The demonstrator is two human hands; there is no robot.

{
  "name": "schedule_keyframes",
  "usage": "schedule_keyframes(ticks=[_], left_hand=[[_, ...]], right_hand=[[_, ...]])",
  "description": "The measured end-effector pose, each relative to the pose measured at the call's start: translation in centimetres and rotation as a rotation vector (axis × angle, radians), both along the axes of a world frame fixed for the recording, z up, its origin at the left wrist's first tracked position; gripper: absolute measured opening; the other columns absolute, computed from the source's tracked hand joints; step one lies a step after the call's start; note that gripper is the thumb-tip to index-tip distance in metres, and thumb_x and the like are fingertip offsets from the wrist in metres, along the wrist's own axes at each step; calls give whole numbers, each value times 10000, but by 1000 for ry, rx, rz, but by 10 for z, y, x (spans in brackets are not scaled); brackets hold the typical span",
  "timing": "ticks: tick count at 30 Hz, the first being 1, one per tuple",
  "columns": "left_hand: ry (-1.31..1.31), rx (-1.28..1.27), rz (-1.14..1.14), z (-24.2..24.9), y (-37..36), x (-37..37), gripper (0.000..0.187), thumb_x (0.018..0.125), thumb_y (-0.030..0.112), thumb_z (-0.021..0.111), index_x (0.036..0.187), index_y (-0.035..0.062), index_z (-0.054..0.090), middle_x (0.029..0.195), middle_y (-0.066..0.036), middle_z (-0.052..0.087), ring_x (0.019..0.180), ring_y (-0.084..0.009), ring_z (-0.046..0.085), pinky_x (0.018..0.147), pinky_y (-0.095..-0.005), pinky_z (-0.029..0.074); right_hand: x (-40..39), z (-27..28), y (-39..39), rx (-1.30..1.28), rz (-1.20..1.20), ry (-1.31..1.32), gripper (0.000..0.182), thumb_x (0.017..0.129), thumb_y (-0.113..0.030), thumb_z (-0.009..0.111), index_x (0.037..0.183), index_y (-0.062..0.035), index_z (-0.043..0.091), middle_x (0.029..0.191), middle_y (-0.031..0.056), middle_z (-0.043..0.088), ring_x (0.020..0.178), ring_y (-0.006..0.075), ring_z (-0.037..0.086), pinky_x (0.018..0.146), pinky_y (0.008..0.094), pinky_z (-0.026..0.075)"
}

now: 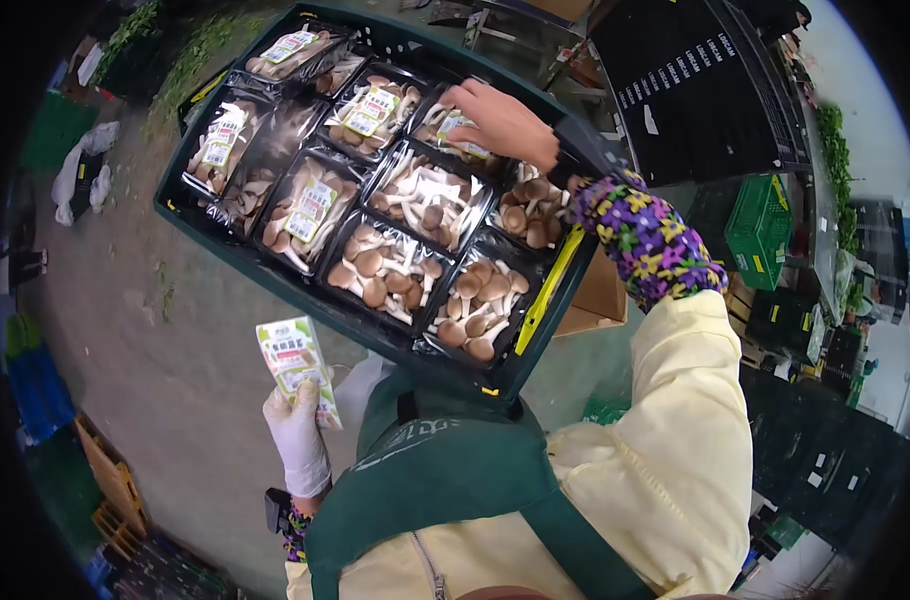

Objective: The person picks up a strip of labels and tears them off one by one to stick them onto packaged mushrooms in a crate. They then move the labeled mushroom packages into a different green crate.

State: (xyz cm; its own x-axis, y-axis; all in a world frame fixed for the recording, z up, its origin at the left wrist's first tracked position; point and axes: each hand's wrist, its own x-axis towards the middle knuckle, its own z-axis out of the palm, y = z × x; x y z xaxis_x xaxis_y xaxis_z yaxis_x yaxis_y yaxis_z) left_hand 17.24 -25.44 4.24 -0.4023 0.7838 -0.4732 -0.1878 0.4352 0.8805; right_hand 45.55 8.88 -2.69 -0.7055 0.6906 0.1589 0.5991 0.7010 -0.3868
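My left hand (301,440), in a white glove, grips a stack of printed labels (291,347) beside the crate's near side. My bare right hand (505,122) rests over a film-wrapped mushroom pack in the crate's far right part. Its fingers lie stretched over a label (453,124) on that pack, partly covering it. Unlabelled mushroom packs (431,200) sit in black trays nearer to me. Several packs to the left bear a white-and-green label (313,208). A dark green crate (275,273) holds all of them.
A yellow latch (550,290) lies along the crate's right end. Beneath that end is a cardboard box (597,295). Black crates (700,90) and a green crate (760,232) stand at the right. Wooden pallets (110,470) lie at lower left, with leafy scraps (185,65) on the floor.
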Motion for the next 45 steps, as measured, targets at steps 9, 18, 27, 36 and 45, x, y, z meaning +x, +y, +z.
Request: schedule_keyframes(ticks=[9, 18, 27, 36, 45], left_hand=[[-4, 106, -188, -6, 16, 13, 183, 888, 83, 629, 1027, -34, 645, 885, -63, 682, 736, -76, 604, 648, -216, 473], [-140, 462, -157, 10, 30, 26, 216, 866, 19, 638, 1078, -14, 612, 953, -50, 644, 784, -92, 608, 706, -236, 493], [-239, 223, -349, -26, 6, 25, 84, 894, 30, 602, 973, 5, 615, 843, -28, 637, 722, -66, 591, 665, -223, 495], [-120, 347, -26, -4, 21, 33, 77, 907, 18, 583, 982, 1, 592, 887, -28, 616, 718, -79, 578, 672, -234, 484], [-192, 180, -208, -38, 5, 30, 222, 834, 115, 713, 990, -29, 648, 848, -29, 671, 693, -64, 597, 619, -213, 473]], right_hand=[[-71, 97, -187, -730, 87, 476, 460, 845, -277, 677, 1215, -46, 534, 1018, 63, 622, 897, 176, 602, 802, 308, 491], [-99, 95, -260, -494, -205, 493, 176, 870, -178, 611, 861, -3, 599, 741, 106, 604, 653, 217, 590, 600, 328, 445], [-94, 119, -228, -677, -209, 503, 129, 911, -145, 557, 907, -18, 575, 817, 50, 618, 780, 116, 572, 724, 286, 470], [-111, 92, -241, -814, -126, 380, 166, 867, -179, 623, 854, -14, 600, 716, 48, 601, 665, 120, 561, 609, 293, 442], [-68, 106, -104, -225, -69, 306, 195, 870, -191, 639, 912, -5, 600, 727, 107, 623, 630, 164, 568, 596, 284, 458]])
